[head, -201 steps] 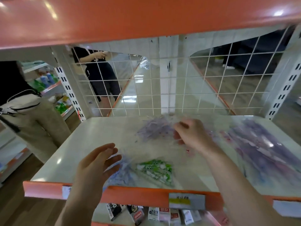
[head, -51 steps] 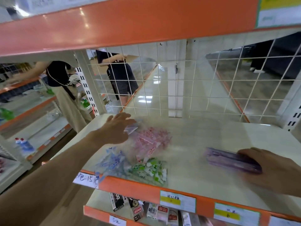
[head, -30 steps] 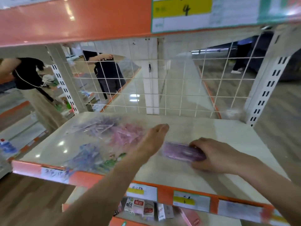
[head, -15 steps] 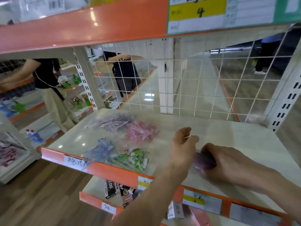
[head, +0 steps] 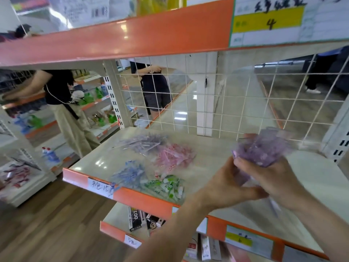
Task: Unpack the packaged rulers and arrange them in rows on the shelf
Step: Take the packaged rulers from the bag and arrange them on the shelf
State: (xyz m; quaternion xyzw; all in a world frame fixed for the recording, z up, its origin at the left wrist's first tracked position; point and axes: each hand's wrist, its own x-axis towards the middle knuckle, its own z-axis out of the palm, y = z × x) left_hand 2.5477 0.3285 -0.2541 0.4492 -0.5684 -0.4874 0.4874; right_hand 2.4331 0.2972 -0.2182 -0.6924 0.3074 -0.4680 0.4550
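While both hands meet above the right half of the shelf (head: 311, 178), the purple pack (head: 262, 148) of rulers is up off the board, held in the air just in front of the wire grid (head: 245, 103). The right hand (head: 272, 178) has it from below, fingers curled round the lower end of the bundle and clamped tight. The left hand (head: 222, 188) comes in from the near side, thumb stretched across toward the right palm, fingers closed on the clear wrapper at the bottom of the pack. It's blurred there, so exactly how they pinch I cannot tell.

Over on the left half of the board, four loose heaps lie two by two. The lilac heap (head: 143, 143) is at the back, with the pink heap (head: 173, 156) just right of it and touching. The blue heap (head: 130, 173) is at the front, the green heap (head: 166, 187) beside it, right against the orange lip (head: 151, 201). A handwritten price tag (head: 101, 187) sits on that lip under the blue heap. Below, a lower shelf (head: 117, 214) carries small boxes (head: 135, 218). Beyond the grid a person in dark clothes (head: 154, 86) stands in the aisle.
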